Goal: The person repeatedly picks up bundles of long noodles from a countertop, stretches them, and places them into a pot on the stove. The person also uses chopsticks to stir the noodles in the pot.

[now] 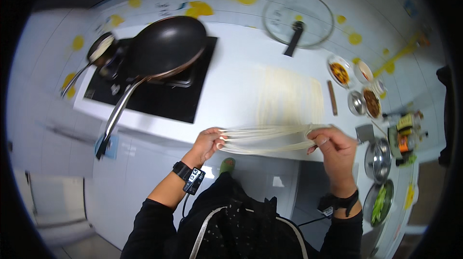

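Pale strands of noodle dough [266, 139] stretch between my two hands, just off the front edge of the white counter. My left hand [209, 144] pinches their left ends, which loop around the fingers. The right ends are gripped by my right hand [333, 145], thumb against fingers. Behind the strands, a pale layer of more dough strips [289, 96] lies on the counter. A short brown wooden stick [332, 98] rests just right of that layer.
A wok [168, 47] sits on the black cooktop [155, 103], its handle jutting over the front edge. A glass lid [314, 16] leans at the back wall. Plates of food [340, 72], a steel bowl [378, 159], green vegetables [379, 204] and bottles [405, 138] stand at the right.
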`<control>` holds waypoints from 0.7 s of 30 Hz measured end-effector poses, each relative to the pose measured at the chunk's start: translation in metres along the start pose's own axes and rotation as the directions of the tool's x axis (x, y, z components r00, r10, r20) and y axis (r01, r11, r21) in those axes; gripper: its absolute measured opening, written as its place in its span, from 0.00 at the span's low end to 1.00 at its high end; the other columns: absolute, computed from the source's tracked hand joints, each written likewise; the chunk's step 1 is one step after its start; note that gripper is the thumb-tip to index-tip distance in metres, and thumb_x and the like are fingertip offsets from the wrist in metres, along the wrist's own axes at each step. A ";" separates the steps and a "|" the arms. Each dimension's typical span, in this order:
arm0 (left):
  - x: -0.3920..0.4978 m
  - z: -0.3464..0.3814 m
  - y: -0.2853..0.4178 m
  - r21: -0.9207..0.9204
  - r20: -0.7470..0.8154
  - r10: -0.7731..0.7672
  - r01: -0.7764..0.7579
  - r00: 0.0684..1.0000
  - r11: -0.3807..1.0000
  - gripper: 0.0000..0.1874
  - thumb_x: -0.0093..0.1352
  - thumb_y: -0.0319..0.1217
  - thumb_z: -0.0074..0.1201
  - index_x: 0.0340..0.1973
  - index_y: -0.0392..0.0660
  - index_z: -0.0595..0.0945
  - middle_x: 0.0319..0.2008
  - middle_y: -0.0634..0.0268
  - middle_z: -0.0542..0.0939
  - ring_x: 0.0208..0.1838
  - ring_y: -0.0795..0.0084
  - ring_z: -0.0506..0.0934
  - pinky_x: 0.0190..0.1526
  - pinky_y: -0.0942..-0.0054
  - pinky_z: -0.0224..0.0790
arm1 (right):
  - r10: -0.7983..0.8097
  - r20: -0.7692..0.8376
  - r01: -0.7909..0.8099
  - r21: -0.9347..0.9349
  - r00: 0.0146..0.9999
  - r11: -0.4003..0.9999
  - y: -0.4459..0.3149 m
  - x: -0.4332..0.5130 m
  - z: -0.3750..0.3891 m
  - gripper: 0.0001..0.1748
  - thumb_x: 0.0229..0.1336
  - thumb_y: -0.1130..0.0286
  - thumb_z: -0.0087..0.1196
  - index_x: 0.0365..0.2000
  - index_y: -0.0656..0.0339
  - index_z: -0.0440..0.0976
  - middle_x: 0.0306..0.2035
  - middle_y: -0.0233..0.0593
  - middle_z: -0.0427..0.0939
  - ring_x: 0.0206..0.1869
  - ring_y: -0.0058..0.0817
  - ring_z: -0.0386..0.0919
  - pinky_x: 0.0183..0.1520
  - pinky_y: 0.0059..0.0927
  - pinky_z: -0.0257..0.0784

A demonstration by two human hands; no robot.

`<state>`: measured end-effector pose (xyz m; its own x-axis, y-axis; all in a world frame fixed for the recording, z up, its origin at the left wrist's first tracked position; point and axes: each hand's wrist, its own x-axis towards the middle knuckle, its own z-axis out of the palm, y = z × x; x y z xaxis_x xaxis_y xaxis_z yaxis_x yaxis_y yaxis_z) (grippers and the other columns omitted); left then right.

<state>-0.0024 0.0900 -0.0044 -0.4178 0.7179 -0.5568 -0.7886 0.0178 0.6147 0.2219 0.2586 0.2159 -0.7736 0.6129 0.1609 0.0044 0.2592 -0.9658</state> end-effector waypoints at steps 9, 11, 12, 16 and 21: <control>-0.130 -0.041 -0.004 -0.441 0.324 0.203 -0.042 0.924 0.897 0.10 0.67 0.25 0.40 0.41 0.33 0.72 0.40 0.53 0.75 0.41 0.67 0.75 0.44 0.71 0.69 | -0.464 0.434 0.417 0.205 0.772 0.885 -0.150 0.023 0.146 0.09 0.53 0.78 0.47 0.35 0.72 0.72 0.27 0.41 0.76 0.25 0.22 0.75 0.28 0.18 0.72; -0.154 -0.054 0.005 -0.477 0.385 0.290 -0.081 0.876 0.875 0.13 0.67 0.27 0.40 0.45 0.35 0.71 0.44 0.53 0.74 0.46 0.65 0.73 0.49 0.66 0.65 | -0.523 0.488 0.456 0.261 0.699 0.851 -0.171 0.026 0.186 0.10 0.53 0.78 0.46 0.36 0.71 0.72 0.26 0.41 0.77 0.26 0.21 0.75 0.27 0.16 0.72; -0.164 -0.064 0.007 -0.486 0.397 0.325 -0.104 0.858 0.868 0.14 0.67 0.28 0.40 0.47 0.35 0.70 0.46 0.54 0.73 0.49 0.65 0.72 0.52 0.64 0.64 | -0.518 0.505 0.422 0.302 0.690 0.855 -0.178 0.023 0.205 0.10 0.54 0.77 0.46 0.36 0.71 0.72 0.27 0.41 0.77 0.26 0.21 0.75 0.27 0.15 0.72; -0.199 -0.119 0.024 -0.482 0.330 0.329 -0.142 0.885 0.864 0.18 0.69 0.30 0.36 0.54 0.39 0.65 0.49 0.57 0.72 0.52 0.64 0.70 0.54 0.61 0.61 | -0.597 0.524 0.449 0.393 0.608 0.803 -0.212 0.033 0.280 0.12 0.54 0.74 0.47 0.38 0.71 0.71 0.26 0.40 0.76 0.25 0.20 0.76 0.27 0.16 0.74; -0.249 -0.235 0.044 -0.262 0.114 0.175 -0.140 0.978 0.955 0.17 0.70 0.31 0.33 0.50 0.37 0.69 0.43 0.55 0.75 0.48 0.63 0.73 0.51 0.64 0.64 | -0.516 0.513 0.435 0.280 0.686 0.856 -0.248 0.047 0.361 0.16 0.51 0.77 0.48 0.43 0.71 0.67 0.26 0.42 0.76 0.24 0.19 0.76 0.26 0.14 0.74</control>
<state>-0.0391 -0.2520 0.0300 -0.4952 0.7843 -0.3737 -0.8127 -0.2662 0.5184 -0.0443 -0.0467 0.3891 -0.8578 -0.0964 0.5048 -0.5102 0.2791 -0.8135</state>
